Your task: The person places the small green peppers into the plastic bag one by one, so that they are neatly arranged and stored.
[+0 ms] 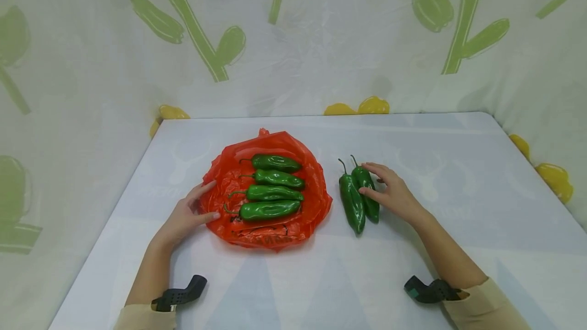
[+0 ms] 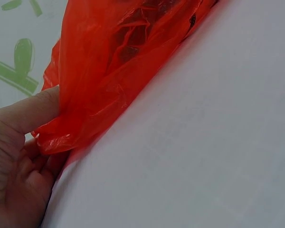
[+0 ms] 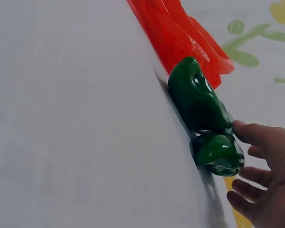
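Left hand [image 1: 185, 215] pinches bag [image 1: 275, 228] edge | right hand [image 1: 392, 192], fingers relaxed, touches two peppers [image 1: 359, 195] | tabletop [image 1: 458, 167]

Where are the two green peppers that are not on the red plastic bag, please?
In the head view, the two loose peppers lie side by side on the white table, just right of the red bag, with the right hand touching them.
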`<action>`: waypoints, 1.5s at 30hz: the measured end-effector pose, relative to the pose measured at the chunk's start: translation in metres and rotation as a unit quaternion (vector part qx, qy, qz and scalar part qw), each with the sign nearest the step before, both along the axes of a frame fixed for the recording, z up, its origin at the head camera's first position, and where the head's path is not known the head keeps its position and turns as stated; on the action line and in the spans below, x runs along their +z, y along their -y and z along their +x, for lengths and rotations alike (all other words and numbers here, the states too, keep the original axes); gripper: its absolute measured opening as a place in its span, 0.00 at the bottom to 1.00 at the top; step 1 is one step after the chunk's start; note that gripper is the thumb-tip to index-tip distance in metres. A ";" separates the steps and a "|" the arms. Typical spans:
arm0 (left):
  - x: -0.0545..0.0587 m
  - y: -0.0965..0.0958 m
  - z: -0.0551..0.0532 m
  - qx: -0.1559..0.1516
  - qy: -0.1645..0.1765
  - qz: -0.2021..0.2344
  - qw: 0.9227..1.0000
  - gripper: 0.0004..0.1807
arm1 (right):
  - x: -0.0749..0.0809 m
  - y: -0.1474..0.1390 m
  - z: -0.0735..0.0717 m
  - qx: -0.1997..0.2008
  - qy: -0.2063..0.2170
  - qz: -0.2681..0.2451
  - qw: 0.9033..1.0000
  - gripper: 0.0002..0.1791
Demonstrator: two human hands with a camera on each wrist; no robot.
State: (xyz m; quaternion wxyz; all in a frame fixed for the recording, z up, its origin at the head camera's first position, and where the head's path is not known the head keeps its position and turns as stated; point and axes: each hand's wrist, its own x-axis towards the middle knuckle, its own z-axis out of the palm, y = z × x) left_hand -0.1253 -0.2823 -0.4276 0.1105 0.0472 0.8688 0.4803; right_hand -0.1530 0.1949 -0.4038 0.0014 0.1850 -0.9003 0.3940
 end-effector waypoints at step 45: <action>0.000 -0.001 0.000 0.008 0.003 0.001 1.000 0.46 | -0.006 0.004 0.005 -0.122 0.015 -0.024 0.992 0.27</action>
